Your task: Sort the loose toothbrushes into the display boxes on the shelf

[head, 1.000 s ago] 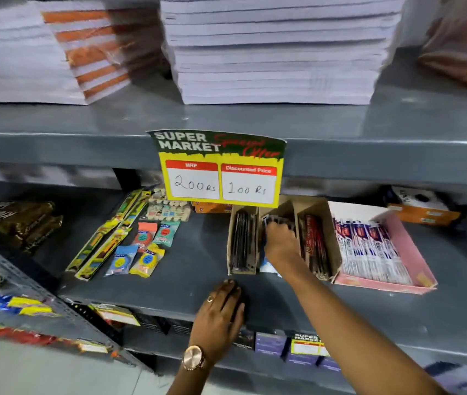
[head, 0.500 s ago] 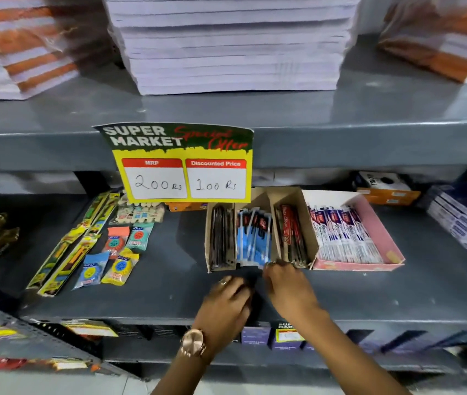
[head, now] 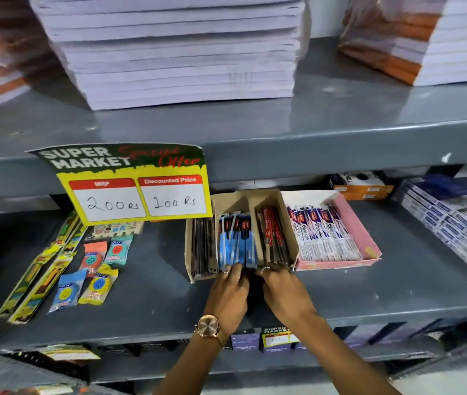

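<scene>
The blue packed toothbrushes (head: 236,240) are standing in the middle slot of the brown cardboard display box (head: 198,276) on the grey metal shelf (head: 152,303). The left hand (head: 228,295) and the right hand (head: 285,292) are both touching the box's front edge, fingers curled; I cannot tell if they are gripping anything. A pink box of toothpaste tubes (head: 369,249) is sitting just beside it

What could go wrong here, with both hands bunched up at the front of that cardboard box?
The blue toothbrush packs stand loosely in the middle slot of the brown cardboard box; the left hand and right hand pressing at its front could tip them out onto the shelf. A push could also slide the box back or nudge the pink box that sits against it.
</scene>
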Action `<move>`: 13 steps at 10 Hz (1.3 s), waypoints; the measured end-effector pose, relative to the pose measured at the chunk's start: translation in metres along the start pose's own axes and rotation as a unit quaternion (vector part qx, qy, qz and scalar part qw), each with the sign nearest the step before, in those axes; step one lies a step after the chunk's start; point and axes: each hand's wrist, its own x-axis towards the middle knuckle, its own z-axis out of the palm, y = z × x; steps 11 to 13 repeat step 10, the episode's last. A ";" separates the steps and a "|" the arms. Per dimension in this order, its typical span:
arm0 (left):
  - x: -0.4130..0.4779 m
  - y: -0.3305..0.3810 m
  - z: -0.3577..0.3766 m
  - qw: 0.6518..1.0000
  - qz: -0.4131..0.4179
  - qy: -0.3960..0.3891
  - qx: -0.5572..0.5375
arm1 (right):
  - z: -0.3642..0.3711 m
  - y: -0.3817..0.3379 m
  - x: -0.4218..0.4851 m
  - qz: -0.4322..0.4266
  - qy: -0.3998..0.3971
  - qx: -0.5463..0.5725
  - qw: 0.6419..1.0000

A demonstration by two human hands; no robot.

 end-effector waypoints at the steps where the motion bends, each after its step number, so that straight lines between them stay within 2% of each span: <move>1: 0.001 0.004 -0.012 0.998 -0.009 0.045 -0.035 | -0.008 0.010 -0.011 0.018 0.025 0.008 0.999; 2: 0.016 0.007 -0.025 0.995 -0.037 0.077 -0.044 | -0.013 0.013 -0.004 0.043 0.008 -0.002 0.999; 3: 0.040 0.012 -0.033 0.993 -0.091 0.054 -0.045 | -0.017 0.007 0.005 0.059 -0.008 -0.018 0.998; 4: 0.056 0.013 -0.027 0.990 -0.134 -0.012 -0.044 | -0.014 0.005 0.005 0.066 -0.011 -0.020 0.998; 5: 0.065 0.009 -0.019 0.986 -0.149 -0.056 -0.046 | -0.010 0.011 -0.003 0.073 -0.009 -0.020 0.997; 7: 0.072 0.003 0.005 0.987 -0.134 -0.085 -0.028 | -0.003 0.023 -0.012 0.054 -0.006 -0.025 0.998; 8: 0.073 0.004 0.007 0.987 -0.143 -0.061 -0.031 | -0.002 0.028 -0.016 0.054 -0.005 -0.012 0.998; 9: 0.072 0.007 0.001 0.990 -0.128 0.013 -0.058 | 0.005 0.039 -0.030 0.059 0.008 0.012 0.998; 10: 0.053 0.014 -0.004 0.987 -0.100 0.114 -0.055 | 0.008 0.059 -0.042 0.067 0.074 0.002 0.995; 13: 0.053 0.014 -0.004 0.987 -0.100 0.114 -0.055 | 0.008 0.059 -0.042 0.067 0.074 0.002 0.995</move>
